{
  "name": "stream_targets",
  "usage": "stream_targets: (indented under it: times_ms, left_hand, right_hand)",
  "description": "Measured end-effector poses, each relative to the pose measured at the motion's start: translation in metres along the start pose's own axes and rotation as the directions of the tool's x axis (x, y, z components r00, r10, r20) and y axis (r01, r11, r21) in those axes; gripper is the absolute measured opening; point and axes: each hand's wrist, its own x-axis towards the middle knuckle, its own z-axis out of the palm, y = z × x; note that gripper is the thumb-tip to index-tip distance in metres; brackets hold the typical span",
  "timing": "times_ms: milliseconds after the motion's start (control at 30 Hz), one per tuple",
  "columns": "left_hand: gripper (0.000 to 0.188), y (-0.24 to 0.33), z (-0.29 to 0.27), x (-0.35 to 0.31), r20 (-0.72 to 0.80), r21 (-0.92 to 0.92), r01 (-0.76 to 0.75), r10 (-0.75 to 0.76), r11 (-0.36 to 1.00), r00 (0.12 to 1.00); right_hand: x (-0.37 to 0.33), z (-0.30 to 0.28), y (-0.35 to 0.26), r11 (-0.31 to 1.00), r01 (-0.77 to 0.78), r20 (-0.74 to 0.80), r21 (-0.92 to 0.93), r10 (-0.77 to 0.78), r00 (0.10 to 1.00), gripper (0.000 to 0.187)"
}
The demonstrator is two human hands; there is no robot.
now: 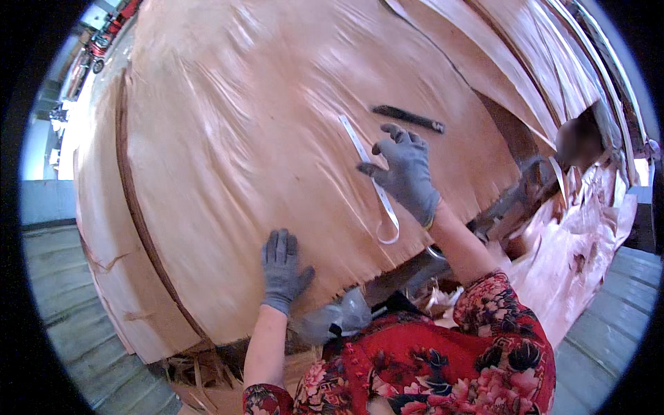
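A wide, thin sheet of wood veneer (pixel 228 159), pale brown and rippled, spreads under both hands. My left hand (pixel 282 271), in a grey glove, lies flat on it near the front edge, fingers stretched out. Over to the right, my right hand (pixel 404 173), also gloved in grey, hovers or rests with fingers apart and slightly bent. Beneath its thumb passes a narrow white strip (pixel 384 202) with small dark marks, curled at the near end; I see no grip on it. Just beyond the fingertips lies a long black tool (pixel 408 117), its exact kind unclear.
A dark gap (pixel 138 214) separates another veneer strip (pixel 114 277) at left. Torn veneer (pixel 567 235) is heaped at right, near a person's head (pixel 579 142). A clear plastic bag (pixel 335 315) sits by the front edge. Red machinery (pixel 104 38) stands far left.
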Motion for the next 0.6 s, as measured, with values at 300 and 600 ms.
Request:
stream_targets:
  times_ms: [300,600]
  left_hand:
    - [0.088,0.007,-0.008,0.007,0.008,0.016,-0.010,0.009,1.000,1.000]
    - [0.084,0.004,-0.008,0.002,-0.091,0.024,-0.045,0.047,0.999,0.995]
  right_hand:
    - [-0.028,0.016,0.013,0.960,-0.060,0.196,-0.275,0.117,0.974,0.028]
    - [-0.060,-0.027,0.015,0.744,-0.443,0.189,0.500,0.405,0.895,0.029]
